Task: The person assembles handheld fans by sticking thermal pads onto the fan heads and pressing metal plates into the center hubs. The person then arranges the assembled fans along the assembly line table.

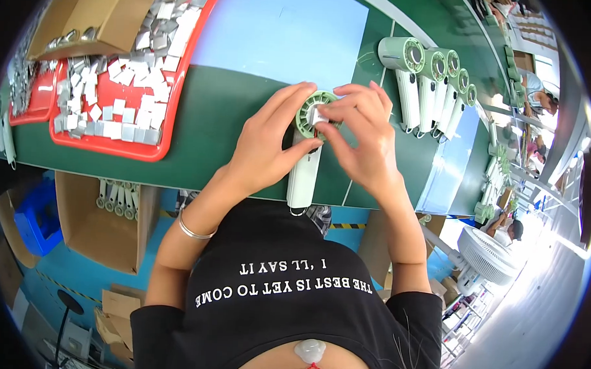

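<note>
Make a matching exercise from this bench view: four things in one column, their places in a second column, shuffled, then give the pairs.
Things:
1. handheld fan
2. red tray
3. row of fans
4. cardboard box

Places:
A. under the bench edge, holding fans
B. between the left hand and right hand
C. on the bench to the left, holding small silver squares
D. on the bench to the right

Pairs: 1-B, 2-C, 3-D, 4-A

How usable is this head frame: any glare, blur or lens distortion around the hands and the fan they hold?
Head view: the left hand and right hand on the pale green and white handheld fan are evenly lit and fairly sharp, fingertips slightly soft; fisheye bends the green table's edge; the lower right floor washes out in glare; black vignette rings the frame.
</note>
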The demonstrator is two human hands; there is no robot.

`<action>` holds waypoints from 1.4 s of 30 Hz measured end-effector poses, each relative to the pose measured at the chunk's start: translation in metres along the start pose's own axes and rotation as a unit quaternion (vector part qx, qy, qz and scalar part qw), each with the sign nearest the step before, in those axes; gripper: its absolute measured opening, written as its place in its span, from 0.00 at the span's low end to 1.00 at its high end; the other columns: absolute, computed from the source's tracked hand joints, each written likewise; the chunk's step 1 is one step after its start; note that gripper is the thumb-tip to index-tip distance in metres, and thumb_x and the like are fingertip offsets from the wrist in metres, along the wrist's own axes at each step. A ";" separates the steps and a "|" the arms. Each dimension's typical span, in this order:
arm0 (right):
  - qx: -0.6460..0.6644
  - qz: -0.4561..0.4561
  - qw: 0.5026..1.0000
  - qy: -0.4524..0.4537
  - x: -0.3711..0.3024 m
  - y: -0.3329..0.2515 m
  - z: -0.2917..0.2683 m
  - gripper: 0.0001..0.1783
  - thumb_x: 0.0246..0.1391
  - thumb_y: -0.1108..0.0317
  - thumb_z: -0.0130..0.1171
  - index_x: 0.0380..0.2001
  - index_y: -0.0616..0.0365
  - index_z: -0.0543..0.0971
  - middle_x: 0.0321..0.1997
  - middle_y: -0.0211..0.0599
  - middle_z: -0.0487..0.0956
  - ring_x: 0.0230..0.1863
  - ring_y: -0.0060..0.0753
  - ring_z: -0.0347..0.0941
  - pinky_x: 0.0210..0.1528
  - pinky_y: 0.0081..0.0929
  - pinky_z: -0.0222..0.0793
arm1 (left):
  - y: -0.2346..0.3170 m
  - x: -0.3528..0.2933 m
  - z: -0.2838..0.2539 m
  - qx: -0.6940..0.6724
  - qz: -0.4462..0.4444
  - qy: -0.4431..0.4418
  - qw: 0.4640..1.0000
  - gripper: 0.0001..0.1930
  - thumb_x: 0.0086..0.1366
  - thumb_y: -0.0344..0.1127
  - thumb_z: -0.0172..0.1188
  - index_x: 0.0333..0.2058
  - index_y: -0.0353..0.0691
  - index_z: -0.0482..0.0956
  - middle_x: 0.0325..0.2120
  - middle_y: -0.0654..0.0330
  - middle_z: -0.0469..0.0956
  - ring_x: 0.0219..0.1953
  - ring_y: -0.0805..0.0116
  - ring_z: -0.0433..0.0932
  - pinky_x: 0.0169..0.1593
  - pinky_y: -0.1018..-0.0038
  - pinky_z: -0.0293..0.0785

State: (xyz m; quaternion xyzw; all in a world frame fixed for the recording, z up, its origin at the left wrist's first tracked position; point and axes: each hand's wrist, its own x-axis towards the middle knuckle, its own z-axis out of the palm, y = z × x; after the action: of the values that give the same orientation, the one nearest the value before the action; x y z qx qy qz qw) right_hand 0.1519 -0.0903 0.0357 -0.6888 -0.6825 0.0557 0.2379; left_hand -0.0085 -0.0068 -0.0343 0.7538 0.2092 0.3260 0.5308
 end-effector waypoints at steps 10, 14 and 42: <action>0.075 0.245 0.949 0.186 -0.023 0.042 0.032 0.10 0.54 0.74 0.64 0.41 0.60 0.81 0.40 0.37 0.82 0.47 0.37 0.77 0.52 0.31 0.70 | 0.002 -0.007 -0.004 -0.005 -0.006 0.019 1.000 0.38 0.49 0.26 0.74 0.61 0.32 0.70 0.59 0.49 0.75 0.61 0.51 0.73 0.63 0.61 0.69; -0.046 0.312 0.934 0.168 -0.031 0.056 0.040 0.09 0.54 0.71 0.65 0.39 0.59 0.83 0.39 0.38 0.83 0.44 0.42 0.75 0.50 0.35 0.70 | 0.000 -0.006 -0.006 -0.008 0.000 0.022 1.000 0.38 0.49 0.25 0.73 0.61 0.32 0.70 0.58 0.47 0.74 0.61 0.51 0.74 0.63 0.62 0.69; -0.129 0.288 0.902 0.295 0.113 0.168 0.075 0.09 0.51 0.70 0.59 0.29 0.65 0.84 0.31 0.51 0.83 0.38 0.54 0.79 0.45 0.44 0.75 | -0.001 -0.007 -0.005 0.018 0.003 0.015 1.000 0.38 0.52 0.28 0.73 0.62 0.32 0.69 0.60 0.46 0.72 0.63 0.50 0.72 0.65 0.61 0.68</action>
State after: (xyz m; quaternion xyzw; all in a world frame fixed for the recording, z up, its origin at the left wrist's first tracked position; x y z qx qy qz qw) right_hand 0.2820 0.0457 -0.0698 -0.8650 -0.3540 -0.1722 0.3113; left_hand -0.0171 -0.0084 -0.0358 0.7587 0.2210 0.3348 0.5132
